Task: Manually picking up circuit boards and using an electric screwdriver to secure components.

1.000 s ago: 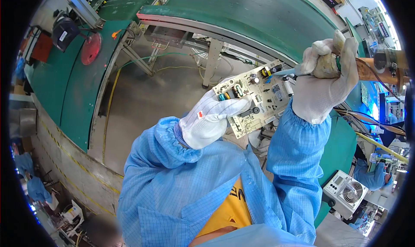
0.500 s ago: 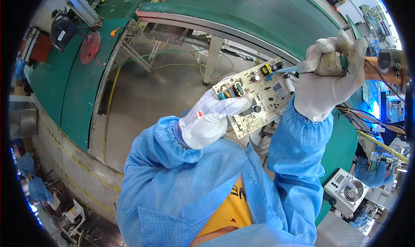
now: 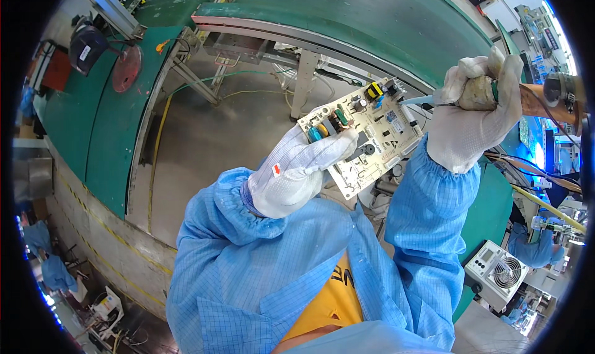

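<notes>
- up close, the left hand (image 3: 297, 177), in a white glove, pinches a pale circuit board (image 3: 365, 134) by its near edge, thumb laid over the component face and fingers hidden behind it; the board is held tilted in the air in front of the chest, above a grey floor (image 3: 242, 125) and nothing else.
- the right hand (image 3: 474, 115), also gloved, is closed in a fist round the handle of a soldering tool (image 3: 477, 94), whose slim pale tip reaches left and ends at the board's far upper corner, touching it or just beside it; i cannot tell which.
- small parts stand on the board: a yellow block, green and blue ones, dark round cans.
- the step in hand looks like spot work or touch-up on one point near that corner, judged from where the tip sits.
- the next move would call for a steady board, a light press of the tip on the one joint, and keeping it off the neighbouring parts.
- a green conveyor belt (image 3: 372, 19) curves across above, and a small grey unit with a fan (image 3: 496, 273) sits low on the right, well apart from both hands.
</notes>
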The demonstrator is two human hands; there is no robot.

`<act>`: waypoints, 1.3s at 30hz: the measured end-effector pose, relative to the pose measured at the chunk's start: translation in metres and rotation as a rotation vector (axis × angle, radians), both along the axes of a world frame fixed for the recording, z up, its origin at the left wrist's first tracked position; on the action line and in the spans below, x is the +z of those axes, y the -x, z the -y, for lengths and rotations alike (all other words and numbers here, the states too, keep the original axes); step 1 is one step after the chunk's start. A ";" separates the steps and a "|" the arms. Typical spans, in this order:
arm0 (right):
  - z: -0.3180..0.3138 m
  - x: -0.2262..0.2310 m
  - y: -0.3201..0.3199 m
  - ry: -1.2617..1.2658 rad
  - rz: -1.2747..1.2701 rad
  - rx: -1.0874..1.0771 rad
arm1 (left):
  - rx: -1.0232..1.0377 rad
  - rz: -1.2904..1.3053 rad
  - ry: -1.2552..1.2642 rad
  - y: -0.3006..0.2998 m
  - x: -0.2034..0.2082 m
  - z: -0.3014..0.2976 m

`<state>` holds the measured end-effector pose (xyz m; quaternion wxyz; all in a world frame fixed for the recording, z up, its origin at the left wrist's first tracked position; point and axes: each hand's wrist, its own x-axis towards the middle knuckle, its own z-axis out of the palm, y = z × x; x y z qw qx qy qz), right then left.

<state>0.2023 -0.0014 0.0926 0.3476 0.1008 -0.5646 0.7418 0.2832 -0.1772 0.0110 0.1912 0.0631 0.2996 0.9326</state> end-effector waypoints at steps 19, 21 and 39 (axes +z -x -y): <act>-0.003 0.003 -0.001 0.009 -0.049 0.020 | -0.081 0.226 -0.046 0.002 0.004 0.004; -0.004 0.003 -0.003 0.039 -0.038 0.084 | -0.068 0.204 -0.051 0.005 0.002 0.003; -0.009 -0.002 -0.010 0.009 0.022 0.043 | -0.023 0.277 -0.109 0.007 0.003 0.008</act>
